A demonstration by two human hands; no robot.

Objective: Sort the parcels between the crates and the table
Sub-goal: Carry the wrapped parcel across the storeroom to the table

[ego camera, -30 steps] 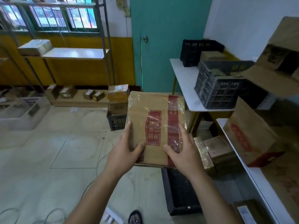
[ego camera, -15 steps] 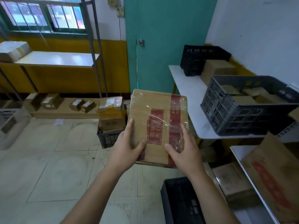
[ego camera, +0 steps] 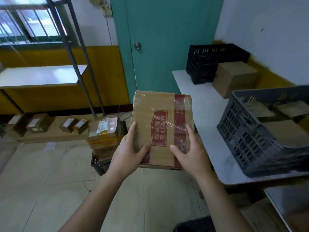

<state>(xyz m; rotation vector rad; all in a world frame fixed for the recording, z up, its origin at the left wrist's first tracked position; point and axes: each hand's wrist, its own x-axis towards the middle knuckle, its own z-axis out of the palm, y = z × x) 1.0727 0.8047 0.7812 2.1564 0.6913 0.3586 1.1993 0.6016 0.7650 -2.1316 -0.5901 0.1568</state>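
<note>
I hold a flat brown cardboard parcel [ego camera: 157, 114] with a red printed label and clear tape in front of me, above the floor. My left hand [ego camera: 128, 153] grips its near left corner, thumb on top. My right hand [ego camera: 189, 153] grips its near right side, thumb on top. The parcel hangs beside the left edge of the white table [ego camera: 200, 104]. On that table stands a grey crate [ego camera: 247, 141] holding several parcels, and a black crate [ego camera: 204, 64] stands at the far end.
A brown box [ego camera: 234, 81] sits on the table by the black crate. On the floor a black crate [ego camera: 100, 164] carries stacked parcels [ego camera: 103, 131]. Several small parcels [ego camera: 73, 124] line the far wall. A metal shelf [ego camera: 41, 76] stands left; another black crate [ego camera: 195, 225] is near my feet.
The view has swung right and closer to the white table; the grey crate now looms larger on the right. Both hands keep the same hold on the parcel.
</note>
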